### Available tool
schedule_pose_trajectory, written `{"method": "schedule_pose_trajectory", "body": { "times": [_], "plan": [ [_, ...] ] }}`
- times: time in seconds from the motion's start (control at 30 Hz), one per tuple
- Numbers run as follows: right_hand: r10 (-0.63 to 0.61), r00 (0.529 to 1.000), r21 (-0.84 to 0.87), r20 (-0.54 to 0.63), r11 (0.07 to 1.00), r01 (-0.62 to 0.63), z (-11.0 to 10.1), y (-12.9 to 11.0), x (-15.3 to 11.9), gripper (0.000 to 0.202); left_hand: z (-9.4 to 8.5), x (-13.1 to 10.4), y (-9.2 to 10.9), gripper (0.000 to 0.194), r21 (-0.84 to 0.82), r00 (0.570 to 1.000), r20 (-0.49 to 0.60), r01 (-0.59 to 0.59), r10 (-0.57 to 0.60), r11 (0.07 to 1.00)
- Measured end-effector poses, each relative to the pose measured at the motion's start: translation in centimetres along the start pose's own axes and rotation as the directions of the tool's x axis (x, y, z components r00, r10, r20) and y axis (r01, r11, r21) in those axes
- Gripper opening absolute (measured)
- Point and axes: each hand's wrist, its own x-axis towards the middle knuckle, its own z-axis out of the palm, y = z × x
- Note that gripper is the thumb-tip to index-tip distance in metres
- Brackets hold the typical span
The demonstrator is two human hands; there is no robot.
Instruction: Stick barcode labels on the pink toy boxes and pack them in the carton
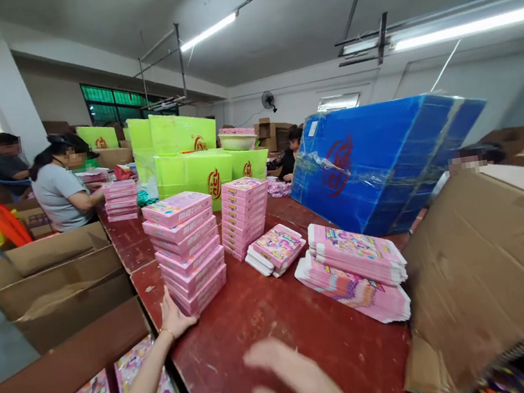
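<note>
My left hand (176,317) rests at the bottom corner of a tall stack of pink boxes (186,249), thumb and fingers spread and touching its lowest box. The stack's layers sit slightly askew. Over the red table (251,328) hovers my right hand (300,380), blurred, its fingers apart and nothing visible in them. Beyond it are a small pile of flat pink cartons (276,248) and two larger bundles of flattened cartons, the upper bundle (357,251) lying partly over the lower bundle (353,291). A second stack of pink boxes (245,215) stands farther back.
An open carton (64,354) at lower left holds printed pink boxes. More brown cartons (59,277) stand along the table's left side. Green bins (190,167) and a blue bin (364,162) stand behind. A brown carton (487,269) blocks the right. Several people work nearby.
</note>
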Motion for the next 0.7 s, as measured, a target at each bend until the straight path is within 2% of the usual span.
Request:
{"method": "schedule_pose_trajectory", "body": {
  "times": [0.07, 0.13, 0.17, 0.23, 0.3, 0.33, 0.4, 0.47, 0.5, 0.53, 0.57, 0.63, 0.67, 0.7],
  "plan": [
    [-0.067, 0.993, 0.056, -0.101, 0.996, 0.073, -1.1, -1.2, 4.7, 0.029, -0.3, -3.6, 1.0, 0.143, -0.007, 0.999, 0.006, -0.033, 0.033, 0.999],
    [-0.189, 0.943, 0.041, -0.273, 0.977, 0.208, -1.9, -2.3, 10.2, 0.029, -0.5, -7.0, 1.9, 0.143, 0.003, 0.998, -0.005, -0.069, 0.069, 0.998],
    [-0.213, 0.929, -0.004, -0.301, 0.975, 0.222, -2.2, -2.6, 12.7, 0.028, -0.7, -8.4, 2.3, 0.143, 0.010, 0.995, -0.018, -0.093, 0.093, 0.996],
    [-0.117, 0.958, -0.058, -0.263, 0.993, 0.106, -2.3, -2.8, 16.5, 0.025, -1.1, -10.7, 3.0, 0.143, 0.020, 0.987, -0.042, -0.153, 0.154, 0.988],
    [0.038, 0.976, -0.077, -0.215, 0.996, -0.056, -2.2, -2.1, 17.4, 0.024, -1.8, -12.0, 3.6, 0.143, 0.032, 0.974, -0.048, -0.221, 0.223, 0.975],
    [0.088, 0.969, -0.064, -0.232, 0.992, -0.106, -2.2, -1.4, 16.5, 0.023, -2.3, -12.3, 3.9, 0.143, 0.042, 0.966, -0.045, -0.253, 0.255, 0.967],
    [0.100, 0.930, 0.018, -0.353, 0.995, -0.101, -2.3, 0.6, 12.6, 0.023, -3.6, -12.3, 4.2, 0.142, 0.059, 0.948, -0.042, -0.314, 0.317, 0.948],
    [0.120, 0.843, 0.172, -0.524, 0.985, -0.034, -2.4, 3.2, 6.4, 0.022, -5.3, -12.2, 4.5, 0.138, 0.090, 0.904, -0.052, -0.420, 0.425, 0.903],
    [0.179, 0.786, 0.270, -0.591, 0.963, -0.017, -2.3, 4.7, 2.8, 0.021, -6.3, -12.2, 4.6, 0.134, 0.113, 0.861, -0.057, -0.497, 0.505, 0.860],
    [0.295, 0.703, 0.379, -0.647, 0.924, -0.038, -2.0, 6.2, -0.8, 0.019, -7.3, -12.2, 4.6, 0.128, 0.131, 0.802, -0.055, -0.584, 0.594, 0.801],
    [0.448, 0.592, 0.506, -0.670, 0.859, -0.077, -1.5, 7.8, -4.4, 0.017, -8.3, -12.3, 4.8, 0.123, 0.129, 0.731, -0.035, -0.673, 0.681, 0.728],
    [0.630, 0.408, 0.624, -0.661, 0.763, -0.168, 0.0, 10.8, -10.9, 0.022, -10.2, -12.3, 5.3, 0.116, 0.020, 0.564, 0.094, -0.825, 0.820, 0.565],
    [0.699, 0.326, 0.673, -0.637, 0.710, -0.209, 0.9, 12.2, -13.6, 0.024, -11.0, -12.0, 5.8, 0.110, -0.064, 0.500, 0.160, -0.855, 0.851, 0.515],
    [0.755, 0.275, 0.718, -0.595, 0.653, -0.242, 1.8, 13.5, -15.8, 0.025, -11.5, -11.5, 6.6, 0.101, -0.140, 0.487, 0.200, -0.845, 0.851, 0.516]
  ]
}}
